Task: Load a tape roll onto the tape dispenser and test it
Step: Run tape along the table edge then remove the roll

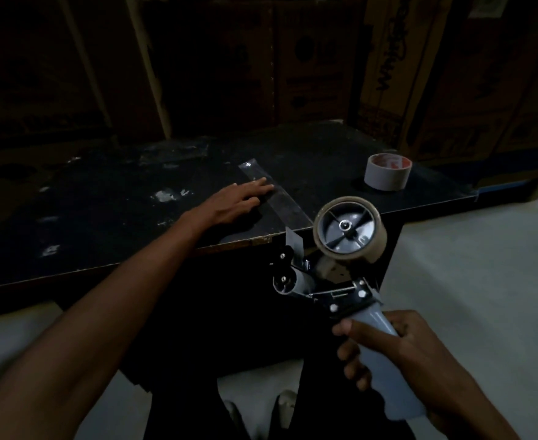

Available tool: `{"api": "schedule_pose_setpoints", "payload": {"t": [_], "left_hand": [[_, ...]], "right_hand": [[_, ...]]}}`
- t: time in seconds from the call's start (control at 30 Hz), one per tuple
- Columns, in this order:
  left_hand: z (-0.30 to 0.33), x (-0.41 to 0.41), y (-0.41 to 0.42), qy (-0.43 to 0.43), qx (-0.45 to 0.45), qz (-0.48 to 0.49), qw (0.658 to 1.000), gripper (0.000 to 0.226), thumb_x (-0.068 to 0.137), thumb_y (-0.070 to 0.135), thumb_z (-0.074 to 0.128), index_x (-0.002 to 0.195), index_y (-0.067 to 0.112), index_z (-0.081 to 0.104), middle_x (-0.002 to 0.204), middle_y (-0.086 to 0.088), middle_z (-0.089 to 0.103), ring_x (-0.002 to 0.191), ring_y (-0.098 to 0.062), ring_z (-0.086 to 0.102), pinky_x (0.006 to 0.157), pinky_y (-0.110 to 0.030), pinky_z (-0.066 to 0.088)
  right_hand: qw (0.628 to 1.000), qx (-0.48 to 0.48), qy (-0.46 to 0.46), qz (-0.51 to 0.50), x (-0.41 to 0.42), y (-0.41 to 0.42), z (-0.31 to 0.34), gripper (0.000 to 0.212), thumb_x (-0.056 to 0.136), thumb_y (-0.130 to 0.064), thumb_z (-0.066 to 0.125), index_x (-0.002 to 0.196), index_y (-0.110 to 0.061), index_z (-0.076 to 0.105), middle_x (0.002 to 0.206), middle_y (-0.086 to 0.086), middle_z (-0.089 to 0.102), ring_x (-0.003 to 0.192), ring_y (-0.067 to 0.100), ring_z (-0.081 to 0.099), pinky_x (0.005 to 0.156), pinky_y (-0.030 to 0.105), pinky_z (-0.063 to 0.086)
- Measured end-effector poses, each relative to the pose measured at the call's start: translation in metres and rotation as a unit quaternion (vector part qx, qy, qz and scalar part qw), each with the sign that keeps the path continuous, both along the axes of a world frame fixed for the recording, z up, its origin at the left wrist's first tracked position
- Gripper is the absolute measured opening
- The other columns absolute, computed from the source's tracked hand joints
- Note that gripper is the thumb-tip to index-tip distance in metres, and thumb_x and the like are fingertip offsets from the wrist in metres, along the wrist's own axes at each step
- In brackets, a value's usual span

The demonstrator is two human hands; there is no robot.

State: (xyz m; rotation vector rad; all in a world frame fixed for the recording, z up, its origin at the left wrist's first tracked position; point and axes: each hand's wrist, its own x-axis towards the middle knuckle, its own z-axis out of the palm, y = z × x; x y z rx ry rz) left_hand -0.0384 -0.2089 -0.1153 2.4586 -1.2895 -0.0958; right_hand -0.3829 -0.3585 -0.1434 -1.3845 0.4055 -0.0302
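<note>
Tape dispenser is in my right hand, fingers wrapped round its grey handle, one tape roll loaded on its hub. My left hand lies flat on the dark surface, fingertips on one clear tape strip. One more roll sits beyond both hands.

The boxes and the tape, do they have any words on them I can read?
Cardboard boxes: dark lettering runs sideways, too blurred to read.
Spare tape roll on the table: red print inside its core, too blurred to read.
Tape dispenser: no words show.
</note>
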Motion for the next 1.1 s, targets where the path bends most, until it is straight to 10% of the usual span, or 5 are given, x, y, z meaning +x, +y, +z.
{"api": "schedule_pose_setpoints", "payload": {"t": [0.33, 0.6, 0.73, 1.1], "left_hand": [[0.007, -0.009, 0.004, 0.01, -0.154, 0.017, 0.988, 0.047, 0.096, 0.011, 0.05, 0.142, 0.018, 0.049, 0.147, -0.004, 0.05, 0.133, -0.014, 0.048, 0.113, -0.03, 0.037], [0.018, -0.03, 0.003, 0.131, -0.529, 0.081, 0.835, 0.031, 0.09, 0.006, 0.061, 0.119, 0.014, 0.066, 0.109, -0.009, 0.073, 0.099, -0.02, 0.071, 0.081, -0.029, 0.059], [0.02, -0.038, -0.011, 0.176, -0.54, 0.061, 0.82, 0.029, 0.091, 0.026, 0.062, 0.118, 0.032, 0.066, 0.12, -0.001, 0.069, 0.108, -0.013, 0.068, 0.077, -0.025, 0.058], [0.023, -0.024, -0.035, 0.076, -0.482, 0.129, 0.864, 0.032, 0.095, 0.021, 0.06, 0.125, 0.013, 0.065, 0.122, -0.002, 0.064, 0.109, -0.014, 0.064, 0.089, -0.047, 0.057]], "right_hand": [[0.989, 0.095, -0.01, 0.111, 0.041, -0.034, 0.036, 0.065, 0.044, -0.046, 0.096, 0.087, -0.001, 0.079, 0.069, 0.012, 0.067, 0.049, 0.018, 0.062, 0.041, 0.024, 0.049], [0.971, 0.211, -0.031, 0.105, 0.114, -0.052, 0.071, 0.031, 0.077, -0.026, 0.072, 0.087, 0.002, 0.08, 0.069, 0.006, 0.067, 0.049, 0.01, 0.06, 0.041, 0.017, 0.05], [0.961, 0.259, -0.038, 0.093, 0.148, -0.055, 0.08, 0.034, 0.079, -0.02, 0.068, 0.102, 0.006, 0.068, 0.069, 0.007, 0.065, 0.049, 0.009, 0.059, 0.04, 0.016, 0.049], [0.961, 0.26, -0.042, 0.09, 0.189, -0.064, 0.076, 0.046, 0.081, -0.018, 0.069, 0.118, 0.007, 0.059, 0.074, 0.008, 0.067, 0.052, 0.009, 0.061, 0.042, 0.016, 0.051]]}}
